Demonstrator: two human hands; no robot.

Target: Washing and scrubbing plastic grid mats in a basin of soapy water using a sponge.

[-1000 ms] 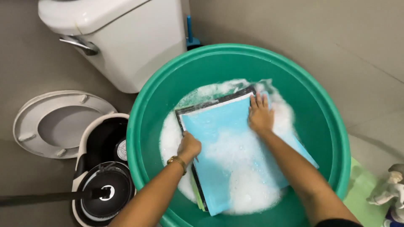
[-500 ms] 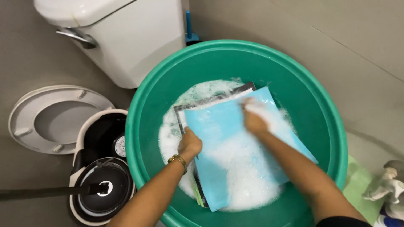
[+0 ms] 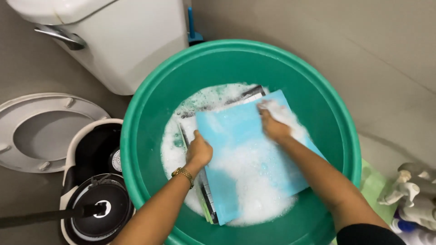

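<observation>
Both hands are down in the suds: I see my left hand (image 3: 199, 152) curled shut over the near-left edge of the light blue sheet (image 3: 240, 136), pinning it, while my right hand (image 3: 274, 126) lies on the sheet's far corner, fingers bent down into the foam; whether they grip anything I cannot tell. That blue sheet lies flat under both palms, its long axis running from the far side of the green tub (image 3: 150, 104) toward me and a little to the right. My right hand is nearer its far end, my left nearer its middle. Under it sits a stack of darker-edged panels (image 3: 206, 199), poking out on the sheet's left. Soapy white foam (image 3: 254, 181) fills the tub's bottom. Left of the tub stands a mop bucket (image 3: 97, 204); beyond it, a white toilet tank (image 3: 122, 41) and a loose toilet seat (image 3: 41, 131).
</observation>
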